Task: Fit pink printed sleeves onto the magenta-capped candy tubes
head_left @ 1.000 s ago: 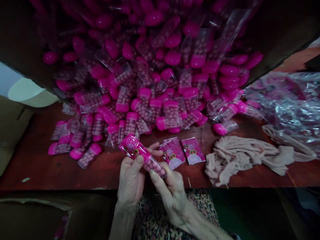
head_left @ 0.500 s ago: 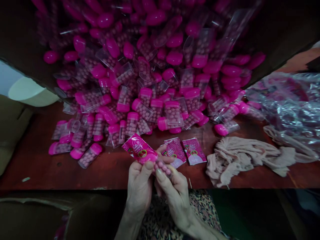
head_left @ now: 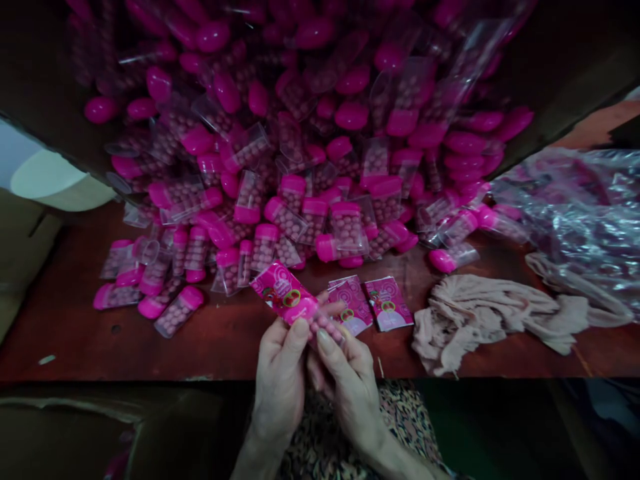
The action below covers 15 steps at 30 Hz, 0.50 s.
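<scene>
Above the table's front edge, my left hand (head_left: 280, 373) is closed on the lower end of a pink printed sleeve (head_left: 286, 293), thumb on top. My right hand (head_left: 353, 383) is closed around a small clear container of pink balls (head_left: 327, 327), its thumb pressing from above. Sleeve and container meet between the two hands. Whether the container sits inside the sleeve or under it, I cannot tell. Just beyond my right fingers lie two stacks of similar printed sleeves, a left stack (head_left: 350, 303) and a right stack (head_left: 389, 305).
A large heap of pink-capped clear containers (head_left: 300, 167) covers the back of the red-brown table (head_left: 210, 353). To the right lie a crumpled beige cloth (head_left: 480, 320) and clear plastic wrapping (head_left: 575, 213). At left stands a pale bowl (head_left: 55, 180); an open cardboard box (head_left: 65, 433) is below.
The printed sleeve has shifted slightly up and right and turned a little, so its print shows more fully. My right fingers have moved slightly on the container.
</scene>
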{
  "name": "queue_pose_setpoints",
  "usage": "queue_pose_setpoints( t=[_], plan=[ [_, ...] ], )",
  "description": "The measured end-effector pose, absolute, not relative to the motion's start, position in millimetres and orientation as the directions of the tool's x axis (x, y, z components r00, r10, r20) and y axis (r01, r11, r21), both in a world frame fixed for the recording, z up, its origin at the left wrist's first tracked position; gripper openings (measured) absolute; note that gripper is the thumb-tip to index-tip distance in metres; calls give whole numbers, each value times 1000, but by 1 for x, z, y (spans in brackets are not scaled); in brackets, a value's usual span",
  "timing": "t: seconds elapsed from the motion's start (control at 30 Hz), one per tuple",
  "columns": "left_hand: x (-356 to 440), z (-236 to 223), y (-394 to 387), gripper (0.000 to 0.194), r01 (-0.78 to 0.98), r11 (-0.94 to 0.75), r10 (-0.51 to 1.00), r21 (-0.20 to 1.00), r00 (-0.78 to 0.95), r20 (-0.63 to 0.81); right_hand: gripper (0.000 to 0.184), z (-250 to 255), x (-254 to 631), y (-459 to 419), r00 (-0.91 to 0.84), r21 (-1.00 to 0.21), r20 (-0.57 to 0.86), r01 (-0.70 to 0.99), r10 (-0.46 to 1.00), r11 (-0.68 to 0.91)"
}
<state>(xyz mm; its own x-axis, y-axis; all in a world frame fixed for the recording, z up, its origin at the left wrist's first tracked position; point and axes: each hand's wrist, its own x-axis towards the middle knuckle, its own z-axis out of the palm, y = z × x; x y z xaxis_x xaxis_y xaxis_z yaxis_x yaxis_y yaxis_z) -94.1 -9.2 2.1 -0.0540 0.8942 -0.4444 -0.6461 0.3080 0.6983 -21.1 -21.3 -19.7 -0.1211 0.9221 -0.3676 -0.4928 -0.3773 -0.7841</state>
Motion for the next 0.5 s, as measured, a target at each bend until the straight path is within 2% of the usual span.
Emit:
queue_pose_setpoints(
  t=[0.1, 0.17, 0.33, 0.5],
  plan=[
    [-102, 5, -5, 30, -648, 258, 903, 717, -103, -418, 27, -21, -23, -19, -313, -639, -403, -576, 860, -509],
    [-106, 5, -3, 32, -632, 242, 891, 736, -156, -427, 28, -22, -24, -19, -360, -633, -404, -553, 841, -541],
    [-108, 4, 2, 24, -628, 278, 836, 727, -215, -505, 32, -23, -24, -22, -321, -796, -395, -348, 861, -495],
    [-111, -2, 2, 20, -654, 336, 858, 678, -84, -506, 27, -23, -24, -25, -230, -902, -328, -212, 916, -376]
  ],
)
